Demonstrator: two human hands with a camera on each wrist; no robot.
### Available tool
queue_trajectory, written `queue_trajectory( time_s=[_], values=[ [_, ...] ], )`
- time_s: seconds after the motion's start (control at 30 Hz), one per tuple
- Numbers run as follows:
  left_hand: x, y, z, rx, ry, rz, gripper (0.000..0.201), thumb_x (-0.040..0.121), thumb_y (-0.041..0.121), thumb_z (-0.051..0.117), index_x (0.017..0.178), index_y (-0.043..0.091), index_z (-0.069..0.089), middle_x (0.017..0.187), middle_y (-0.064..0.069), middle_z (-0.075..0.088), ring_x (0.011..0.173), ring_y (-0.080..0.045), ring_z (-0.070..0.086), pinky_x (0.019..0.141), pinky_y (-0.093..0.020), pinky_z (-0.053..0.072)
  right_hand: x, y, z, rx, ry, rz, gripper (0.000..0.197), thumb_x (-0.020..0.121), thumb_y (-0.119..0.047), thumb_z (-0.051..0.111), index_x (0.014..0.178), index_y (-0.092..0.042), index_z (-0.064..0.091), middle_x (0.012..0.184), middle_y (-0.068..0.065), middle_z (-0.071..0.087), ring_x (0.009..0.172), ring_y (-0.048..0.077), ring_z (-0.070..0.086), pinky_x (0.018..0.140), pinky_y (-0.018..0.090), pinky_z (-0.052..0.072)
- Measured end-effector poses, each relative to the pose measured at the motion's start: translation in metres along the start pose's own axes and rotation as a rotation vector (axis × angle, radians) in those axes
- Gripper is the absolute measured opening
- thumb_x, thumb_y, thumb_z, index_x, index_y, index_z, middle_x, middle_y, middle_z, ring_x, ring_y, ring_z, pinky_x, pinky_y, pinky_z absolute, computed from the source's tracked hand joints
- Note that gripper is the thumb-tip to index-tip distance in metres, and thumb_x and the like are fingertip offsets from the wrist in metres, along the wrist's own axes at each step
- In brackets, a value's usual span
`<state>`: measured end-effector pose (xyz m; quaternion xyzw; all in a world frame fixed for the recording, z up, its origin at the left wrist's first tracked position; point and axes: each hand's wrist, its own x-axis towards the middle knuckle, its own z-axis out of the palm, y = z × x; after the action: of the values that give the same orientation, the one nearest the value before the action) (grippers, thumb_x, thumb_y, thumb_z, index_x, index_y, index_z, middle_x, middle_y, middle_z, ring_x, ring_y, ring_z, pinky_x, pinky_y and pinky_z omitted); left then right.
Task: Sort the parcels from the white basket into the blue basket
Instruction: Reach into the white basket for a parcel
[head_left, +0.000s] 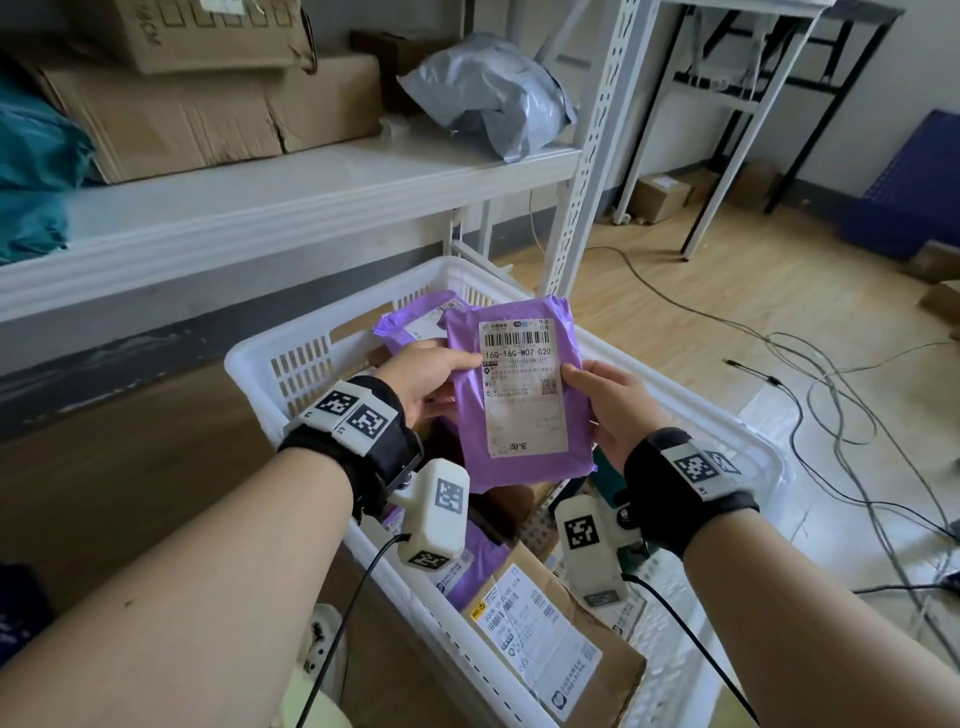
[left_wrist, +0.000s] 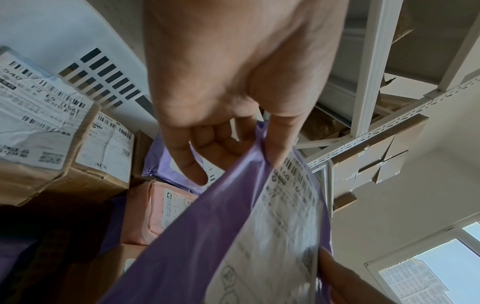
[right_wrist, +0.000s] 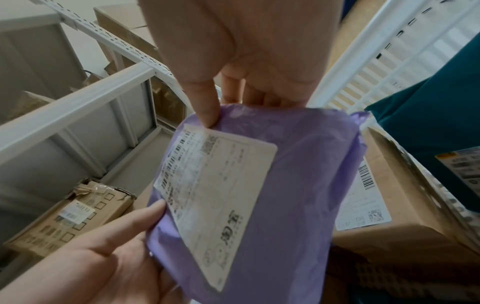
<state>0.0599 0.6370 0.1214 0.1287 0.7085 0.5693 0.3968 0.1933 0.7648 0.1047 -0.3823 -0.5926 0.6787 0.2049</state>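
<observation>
Both hands hold up a purple parcel (head_left: 522, 389) with a white shipping label, above the white basket (head_left: 254, 364). My left hand (head_left: 426, 376) pinches its left edge, thumb on the label side and fingers behind. My right hand (head_left: 608, 405) grips its right edge the same way. The left wrist view shows the left thumb (left_wrist: 283, 139) pressed on the purple parcel (left_wrist: 207, 236). In the right wrist view the right thumb (right_wrist: 205, 105) sits on the parcel (right_wrist: 298, 185) top. A blue basket (head_left: 914, 187) stands far right by the wall.
The white basket holds several more parcels: a brown box (head_left: 561, 639) near me, another purple bag (head_left: 410, 322) at the far end, a pink parcel (left_wrist: 153, 214). A white shelf (head_left: 260, 208) with cardboard boxes runs on the left. Cables (head_left: 831, 405) lie on the wooden floor.
</observation>
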Motion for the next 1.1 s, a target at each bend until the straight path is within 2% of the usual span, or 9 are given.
queue_trajectory(
  time_s=[0.13, 0.3, 0.4, 0.57, 0.67, 0.8, 0.87, 0.93, 1.1],
  values=[
    [0.005, -0.001, -0.002, -0.003, -0.002, -0.006, 0.003, 0.091, 0.011, 0.058, 0.089, 0.013, 0.059, 0.089, -0.008, 0.064, 0.072, -0.017, 0.057, 0.058, -0.026, 0.049, 0.004, 0.000, 0.003, -0.009, 0.005, 0.004, 0.013, 0.093, -0.010, 0.055, 0.083, -0.008, 0.062, 0.078, 0.007, 0.064, 0.064, 0.017, 0.059, 0.055, 0.025, 0.049],
    [0.008, -0.003, -0.004, 0.000, -0.021, 0.002, 0.014, 0.091, 0.006, 0.056, 0.080, 0.014, 0.058, 0.080, -0.003, 0.063, 0.070, -0.016, 0.056, 0.060, -0.026, 0.048, 0.010, 0.003, 0.005, -0.051, -0.021, -0.006, 0.010, 0.092, -0.012, 0.058, 0.086, -0.008, 0.065, 0.081, 0.007, 0.067, 0.071, 0.019, 0.062, 0.069, 0.032, 0.053],
    [0.010, -0.005, -0.005, 0.025, -0.042, -0.008, 0.016, 0.092, 0.004, 0.055, 0.080, 0.014, 0.058, 0.078, -0.002, 0.064, 0.070, -0.015, 0.058, 0.063, -0.026, 0.047, 0.013, 0.006, 0.006, -0.111, -0.047, -0.011, 0.007, 0.089, -0.012, 0.062, 0.090, -0.008, 0.068, 0.092, 0.010, 0.071, 0.082, 0.023, 0.067, 0.083, 0.040, 0.056],
    [0.023, -0.020, -0.010, 0.190, -0.001, -0.041, 0.009, 0.091, 0.009, 0.057, 0.098, 0.014, 0.057, 0.085, -0.002, 0.063, 0.076, -0.016, 0.059, 0.069, -0.026, 0.049, 0.020, 0.017, 0.009, -0.314, -0.019, 0.008, 0.005, 0.087, -0.013, 0.065, 0.084, -0.009, 0.067, 0.097, 0.014, 0.072, 0.093, 0.030, 0.068, 0.089, 0.048, 0.054],
    [0.034, -0.035, -0.022, 0.441, 0.093, 0.004, 0.009, 0.088, 0.014, 0.061, 0.096, 0.014, 0.059, 0.079, -0.001, 0.057, 0.071, -0.015, 0.056, 0.061, -0.020, 0.047, 0.029, 0.028, 0.017, -0.504, -0.028, 0.023, 0.014, 0.088, -0.012, 0.063, 0.097, -0.004, 0.069, 0.103, 0.013, 0.070, 0.086, 0.024, 0.066, 0.084, 0.037, 0.054],
    [0.054, -0.052, -0.048, 0.704, 0.240, 0.033, 0.037, 0.081, 0.019, 0.065, 0.116, 0.017, 0.054, 0.103, -0.006, 0.055, 0.102, -0.028, 0.058, 0.086, -0.033, 0.047, 0.052, 0.057, 0.040, -0.781, -0.159, 0.096, 0.021, 0.090, -0.019, 0.061, 0.106, -0.008, 0.068, 0.097, 0.004, 0.066, 0.083, 0.018, 0.058, 0.074, 0.026, 0.044],
    [0.064, -0.058, -0.056, 0.744, 0.243, 0.030, 0.023, 0.081, 0.016, 0.063, 0.102, 0.022, 0.056, 0.093, -0.005, 0.052, 0.091, -0.031, 0.058, 0.080, -0.033, 0.046, 0.066, 0.075, 0.056, -0.899, -0.242, 0.122, 0.022, 0.089, -0.017, 0.061, 0.107, -0.007, 0.068, 0.098, 0.006, 0.065, 0.084, 0.018, 0.057, 0.074, 0.026, 0.043],
    [0.075, -0.066, -0.061, 0.791, 0.209, -0.002, 0.018, 0.081, 0.013, 0.062, 0.088, 0.027, 0.052, 0.087, -0.008, 0.052, 0.082, -0.031, 0.055, 0.077, -0.032, 0.046, 0.083, 0.093, 0.069, -0.967, -0.294, 0.148, 0.028, 0.087, -0.019, 0.063, 0.109, -0.003, 0.066, 0.103, 0.012, 0.067, 0.090, 0.023, 0.062, 0.082, 0.032, 0.051],
    [0.100, -0.079, -0.059, 0.759, 0.183, -0.096, 0.005, 0.081, 0.010, 0.061, 0.084, 0.012, 0.064, 0.106, -0.011, 0.068, 0.103, -0.028, 0.062, 0.087, -0.031, 0.048, 0.105, 0.120, 0.079, -0.843, -0.498, 0.405, 0.034, 0.091, -0.008, 0.059, 0.120, 0.009, 0.054, 0.126, 0.028, 0.056, 0.109, 0.034, 0.060, 0.093, 0.051, 0.049]
  ],
)
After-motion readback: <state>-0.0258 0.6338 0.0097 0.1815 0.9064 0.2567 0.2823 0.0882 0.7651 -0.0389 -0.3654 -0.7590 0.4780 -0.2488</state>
